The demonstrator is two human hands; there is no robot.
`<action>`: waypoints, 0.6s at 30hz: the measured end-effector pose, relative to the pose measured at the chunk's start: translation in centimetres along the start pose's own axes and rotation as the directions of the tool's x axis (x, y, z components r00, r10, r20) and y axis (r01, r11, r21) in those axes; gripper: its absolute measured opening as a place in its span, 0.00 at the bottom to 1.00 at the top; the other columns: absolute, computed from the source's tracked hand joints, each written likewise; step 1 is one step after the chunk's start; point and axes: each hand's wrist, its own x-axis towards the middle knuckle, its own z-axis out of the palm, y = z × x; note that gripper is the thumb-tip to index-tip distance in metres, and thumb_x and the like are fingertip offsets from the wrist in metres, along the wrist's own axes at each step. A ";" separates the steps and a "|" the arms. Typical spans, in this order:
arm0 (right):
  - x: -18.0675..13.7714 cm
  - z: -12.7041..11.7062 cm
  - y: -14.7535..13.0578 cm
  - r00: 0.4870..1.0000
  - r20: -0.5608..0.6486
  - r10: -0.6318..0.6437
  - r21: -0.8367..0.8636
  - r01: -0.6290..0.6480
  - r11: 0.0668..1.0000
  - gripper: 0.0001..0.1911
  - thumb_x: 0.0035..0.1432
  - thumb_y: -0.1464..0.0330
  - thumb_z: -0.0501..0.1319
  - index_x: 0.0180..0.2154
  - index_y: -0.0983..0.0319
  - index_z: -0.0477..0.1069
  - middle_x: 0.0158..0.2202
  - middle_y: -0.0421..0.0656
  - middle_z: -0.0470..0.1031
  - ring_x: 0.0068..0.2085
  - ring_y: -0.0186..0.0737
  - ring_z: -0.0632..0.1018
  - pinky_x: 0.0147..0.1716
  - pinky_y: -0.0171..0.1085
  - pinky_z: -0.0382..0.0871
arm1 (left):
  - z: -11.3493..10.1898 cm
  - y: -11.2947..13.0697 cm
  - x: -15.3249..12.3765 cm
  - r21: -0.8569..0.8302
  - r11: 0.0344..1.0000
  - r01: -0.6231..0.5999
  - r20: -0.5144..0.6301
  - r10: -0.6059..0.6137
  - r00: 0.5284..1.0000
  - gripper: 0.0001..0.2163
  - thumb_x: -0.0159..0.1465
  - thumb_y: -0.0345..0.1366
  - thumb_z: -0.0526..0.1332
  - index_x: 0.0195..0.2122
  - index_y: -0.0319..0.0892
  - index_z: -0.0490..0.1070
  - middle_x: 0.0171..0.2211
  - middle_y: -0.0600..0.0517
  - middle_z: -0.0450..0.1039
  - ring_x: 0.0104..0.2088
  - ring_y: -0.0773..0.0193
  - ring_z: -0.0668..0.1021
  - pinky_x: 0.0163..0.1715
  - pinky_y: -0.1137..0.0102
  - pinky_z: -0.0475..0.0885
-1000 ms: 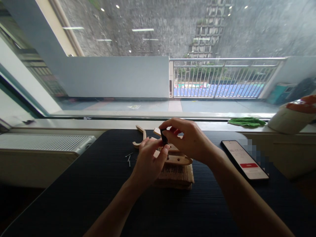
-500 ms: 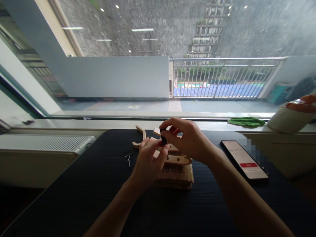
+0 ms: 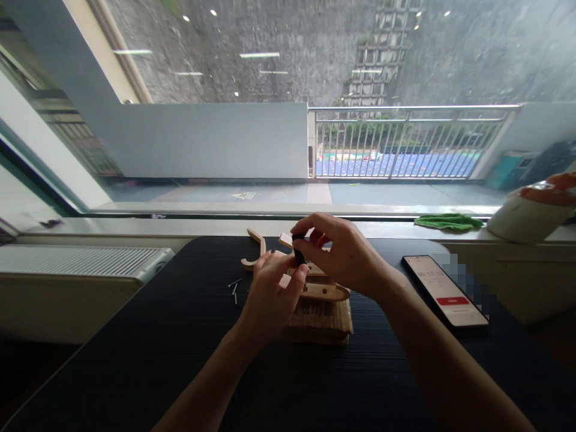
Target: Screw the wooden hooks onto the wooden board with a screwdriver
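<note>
My right hand [image 3: 344,255] pinches the black handle of a small screwdriver [image 3: 298,252], held upright over a light wooden piece [image 3: 326,291]. My left hand [image 3: 270,291] is closed around the near end of that wooden piece, its thumb beside the tool's tip. The wooden parts rest on a flat cardboard block [image 3: 321,321] on the black table [image 3: 180,360]. A curved wooden part [image 3: 254,249] lies just behind my left hand. A few small screws [image 3: 234,288] lie to its left.
A smartphone [image 3: 443,291] with a lit screen lies to the right on the table. On the window sill are a green cloth [image 3: 447,222] and a white pot [image 3: 524,219]. A white radiator [image 3: 81,261] stands at left below the window.
My right hand has turned very slightly on the screwdriver handle; otherwise both hands and the wooden parts stay where they were.
</note>
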 end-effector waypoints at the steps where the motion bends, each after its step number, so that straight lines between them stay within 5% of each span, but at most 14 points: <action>1: 0.0 0.0 0.0 1.000 -0.011 -0.002 -0.009 0.001 1.000 0.07 0.56 0.69 0.57 0.38 0.62 0.70 0.33 0.39 0.72 0.31 0.30 0.71 0.30 0.32 0.64 | 0.0 0.0 0.0 0.003 1.000 -0.001 0.001 0.001 1.000 0.07 0.62 0.35 0.52 0.34 0.44 0.69 0.30 0.54 0.71 0.38 0.62 0.72 0.53 0.58 0.58; 8: -0.1 -0.2 0.0 1.000 0.004 -0.006 -0.004 0.006 1.000 0.09 0.58 0.70 0.54 0.40 0.61 0.71 0.33 0.40 0.73 0.32 0.31 0.72 0.32 0.33 0.65 | 0.2 -0.1 0.0 0.003 1.000 -0.002 0.001 0.002 1.000 0.08 0.62 0.35 0.52 0.39 0.46 0.69 0.33 0.54 0.72 0.37 0.63 0.71 0.52 0.58 0.57; 18: 0.1 -0.1 0.0 1.000 -0.009 0.004 -0.019 -0.005 1.000 0.07 0.55 0.68 0.58 0.37 0.61 0.70 0.31 0.39 0.72 0.31 0.30 0.71 0.29 0.32 0.64 | 0.1 0.0 0.1 0.016 1.000 -0.019 0.009 0.019 1.000 0.06 0.61 0.35 0.53 0.33 0.44 0.69 0.33 0.54 0.73 0.40 0.62 0.72 0.52 0.60 0.59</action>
